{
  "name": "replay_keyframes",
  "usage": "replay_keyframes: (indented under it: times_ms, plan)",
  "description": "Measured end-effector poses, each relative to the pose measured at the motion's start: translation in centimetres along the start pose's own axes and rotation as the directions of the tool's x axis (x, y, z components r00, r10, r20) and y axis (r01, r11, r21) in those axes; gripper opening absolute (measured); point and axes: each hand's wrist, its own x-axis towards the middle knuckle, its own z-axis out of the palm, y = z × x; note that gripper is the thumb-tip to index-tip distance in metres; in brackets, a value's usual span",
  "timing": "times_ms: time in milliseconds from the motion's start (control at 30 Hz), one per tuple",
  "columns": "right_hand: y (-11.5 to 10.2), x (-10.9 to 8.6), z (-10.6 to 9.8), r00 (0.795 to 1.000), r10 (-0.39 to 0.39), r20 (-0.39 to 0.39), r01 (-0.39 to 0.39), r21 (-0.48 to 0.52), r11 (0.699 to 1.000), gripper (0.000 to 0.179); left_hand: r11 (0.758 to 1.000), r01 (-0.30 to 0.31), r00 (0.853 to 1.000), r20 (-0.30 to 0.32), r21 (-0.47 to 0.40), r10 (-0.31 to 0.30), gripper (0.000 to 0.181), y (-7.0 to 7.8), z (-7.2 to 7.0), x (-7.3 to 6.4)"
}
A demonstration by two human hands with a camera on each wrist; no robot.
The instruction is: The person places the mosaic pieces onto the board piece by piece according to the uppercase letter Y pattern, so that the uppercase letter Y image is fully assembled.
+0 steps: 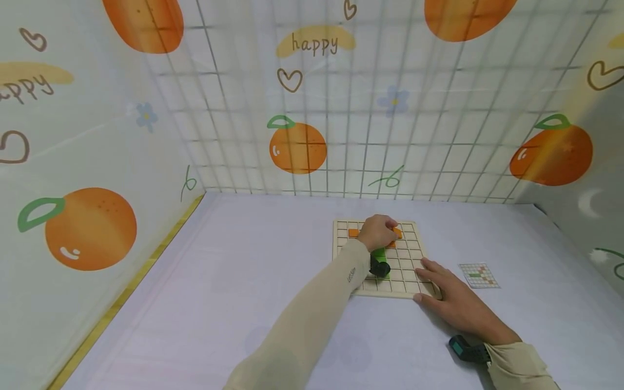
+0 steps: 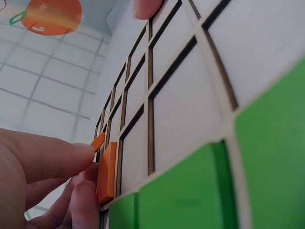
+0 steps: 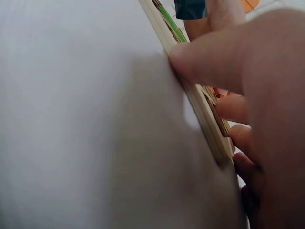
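A square wooden grid board [image 1: 405, 265] lies on the table. Over its far part, my left hand [image 1: 377, 232] pinches a small orange tile [image 2: 98, 141] between thumb and finger, close beside another orange tile [image 2: 107, 174] on the board. A separate orange tile [image 1: 353, 233] sits left of that hand. Green tiles [image 2: 186, 186] fill cells nearer me, partly covered by the left wrist in the head view. My right hand [image 1: 453, 303] holds the near right corner of the board, thumb [image 3: 190, 59] against the front edge and fingers along the right side.
A small printed grid card [image 1: 480, 275] with coloured squares lies right of the board. White cloth covers the table [image 1: 219, 260]. Printed curtains with oranges [image 1: 298, 149] stand behind and at both sides. A dark wrist camera [image 1: 468, 350] is on the right wrist.
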Motion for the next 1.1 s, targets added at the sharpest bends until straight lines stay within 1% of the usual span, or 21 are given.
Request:
replay_keyframes:
  times_ms: [133,367,567,733,900,1100]
  plan:
    - [-0.07,-0.03,0.00,1.000,-0.003,-0.002,0.003,-0.003,1.000,0.071,1.000,-0.005,1.000,-0.004,-0.013,0.005,0.029,0.13,-0.13,-0.28]
    - [-0.08,-0.09,0.00,1.000,-0.002,0.004,0.002,0.001,1.000,0.071,0.998,0.014,1.000,-0.014,-0.054,-0.015,0.028,0.13,-0.11,-0.50]
    - [-0.11,-0.03,0.01,1.000,0.009,0.004,-0.009,0.010,1.000,0.071,1.000,0.011,1.000,-0.020,0.006,-0.011,0.027,0.12,-0.03,-0.26]
    - [-0.14,-0.03,0.08,1.000,0.011,0.008,-0.011,0.015,1.000,0.071,0.998,0.021,1.000,-0.011,0.055,-0.021,0.027,0.33,-0.03,-0.35]
    - [-0.15,-0.01,0.07,1.000,0.010,0.006,-0.010,0.006,1.000,0.072,0.996,0.026,1.000,-0.017,0.082,-0.025,0.027,0.42,0.08,-0.36]
    - [-0.17,0.01,0.02,1.000,0.002,0.002,-0.002,0.004,1.000,0.072,0.996,0.030,0.999,-0.022,0.083,-0.028,0.025,0.51,0.09,-0.47]
